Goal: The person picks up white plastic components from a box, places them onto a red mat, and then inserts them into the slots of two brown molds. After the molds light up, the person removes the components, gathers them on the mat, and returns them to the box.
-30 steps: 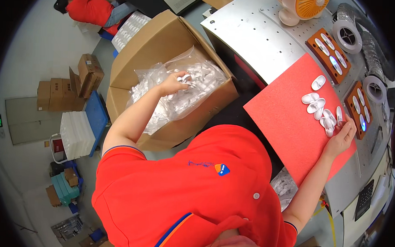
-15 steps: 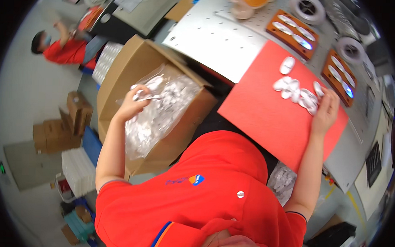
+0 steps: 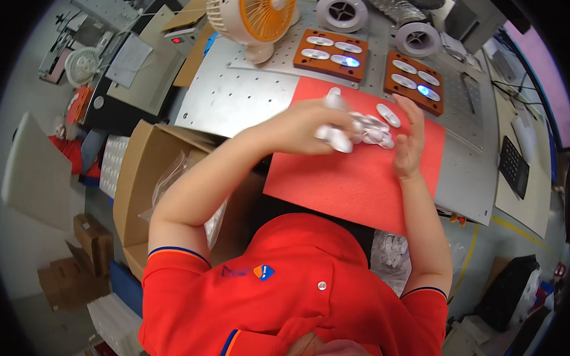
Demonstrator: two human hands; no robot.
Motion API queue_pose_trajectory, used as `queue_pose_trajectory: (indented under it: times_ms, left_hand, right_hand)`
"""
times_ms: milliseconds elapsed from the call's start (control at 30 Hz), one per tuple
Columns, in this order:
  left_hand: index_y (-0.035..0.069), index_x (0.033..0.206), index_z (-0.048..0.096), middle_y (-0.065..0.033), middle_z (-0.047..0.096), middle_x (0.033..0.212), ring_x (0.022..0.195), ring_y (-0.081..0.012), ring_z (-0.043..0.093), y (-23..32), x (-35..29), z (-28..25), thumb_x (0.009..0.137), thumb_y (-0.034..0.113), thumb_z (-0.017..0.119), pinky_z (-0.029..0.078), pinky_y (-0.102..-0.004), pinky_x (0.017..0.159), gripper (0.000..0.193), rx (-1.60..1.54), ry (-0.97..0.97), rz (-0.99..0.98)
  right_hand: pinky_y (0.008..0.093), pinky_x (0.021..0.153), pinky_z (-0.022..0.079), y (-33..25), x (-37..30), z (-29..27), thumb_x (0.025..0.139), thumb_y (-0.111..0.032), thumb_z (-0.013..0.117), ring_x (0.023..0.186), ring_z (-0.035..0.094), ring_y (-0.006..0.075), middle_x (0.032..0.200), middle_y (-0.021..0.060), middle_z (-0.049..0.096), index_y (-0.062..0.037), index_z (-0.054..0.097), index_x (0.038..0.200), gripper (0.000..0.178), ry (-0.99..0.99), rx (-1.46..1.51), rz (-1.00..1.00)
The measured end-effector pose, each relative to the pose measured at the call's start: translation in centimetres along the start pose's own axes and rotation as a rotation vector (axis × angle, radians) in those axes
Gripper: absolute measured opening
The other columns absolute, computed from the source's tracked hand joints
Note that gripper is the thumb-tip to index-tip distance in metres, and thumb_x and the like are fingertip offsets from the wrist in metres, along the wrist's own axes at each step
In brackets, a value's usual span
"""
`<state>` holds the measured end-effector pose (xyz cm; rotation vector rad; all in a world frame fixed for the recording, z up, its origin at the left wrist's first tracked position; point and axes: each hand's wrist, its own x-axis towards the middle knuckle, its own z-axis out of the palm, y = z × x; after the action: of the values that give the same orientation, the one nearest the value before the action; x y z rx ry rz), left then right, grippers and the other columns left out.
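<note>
My left hand (image 3: 309,123) is over the red mat (image 3: 341,186), its fingers curled and somewhat blurred around several white oval plastic pieces (image 3: 340,142). One more white piece sticks up above its fingers. Just to its right lies a small heap of the same white pieces (image 3: 376,132). A single white oval piece (image 3: 388,115) rests on the mat behind the heap. My right hand (image 3: 412,145) stands at the heap's right side, fingers stretched and thumb apart, with nothing in it.
Two orange-brown fixtures (image 3: 301,60) (image 3: 392,87) with white oval pieces, each with a blue light, sit behind the mat. A fan (image 3: 256,14) stands at the back left of the perforated metal table (image 3: 206,103). At my left is an open cardboard box (image 3: 131,191) with a plastic bag.
My left hand has swung from the box at the left to the mat, bringing white pieces. My right hand stays by the heap, its fingers now raised. The view has turned.
</note>
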<state>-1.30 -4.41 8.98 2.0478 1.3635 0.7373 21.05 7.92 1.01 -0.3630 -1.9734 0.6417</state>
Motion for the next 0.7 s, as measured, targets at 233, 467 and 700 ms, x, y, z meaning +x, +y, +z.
queue_pose_trajectory:
  times_ms: [233, 467, 700]
  left_hand:
    - [0.020, 0.099, 0.065, -0.0054, 0.059, 0.113, 0.103, -0.0323, 0.057, -1.6, 7.9, 6.4, 0.072, 0.018, 0.072, 0.054, -0.0453, 0.074, 0.029, 0.345, -0.029, 0.221]
    - [0.027, 0.114, 0.066, -0.0015, 0.046, 0.140, 0.122, -0.0290, 0.047, -3.4, 5.0, 4.2, 0.077, 0.031, 0.071, 0.038, -0.0508, 0.095, 0.038, 0.489, 0.124, 0.171]
    - [0.029, 0.119, 0.064, -0.0009, 0.039, 0.147, 0.131, -0.0325, 0.038, -5.7, 1.9, 2.1, 0.083, 0.040, 0.066, 0.030, -0.0503, 0.104, 0.037, 0.341, 0.066, 0.167]
  right_hand:
    - [0.0398, 0.100, 0.040, -1.7, -0.3, -1.1, 0.088, -0.035, 0.061, 0.119, 0.051, 0.0322, 0.138, 0.0143, 0.049, -0.0060, 0.054, 0.131, 0.053, -0.128, -0.153, 0.065]
    - [0.0398, 0.101, 0.041, -0.3, -0.6, -0.4, 0.090, -0.024, 0.060, 0.121, 0.050, 0.0312, 0.137, 0.0103, 0.050, -0.0118, 0.058, 0.128, 0.040, -0.195, -0.211, 0.230]
    - [0.0382, 0.101, 0.040, 0.1, 0.4, -2.1, 0.091, -0.016, 0.057, 0.121, 0.049, 0.0299, 0.133, 0.0106, 0.053, -0.0092, 0.063, 0.120, 0.031, -0.304, -0.201, 0.239]
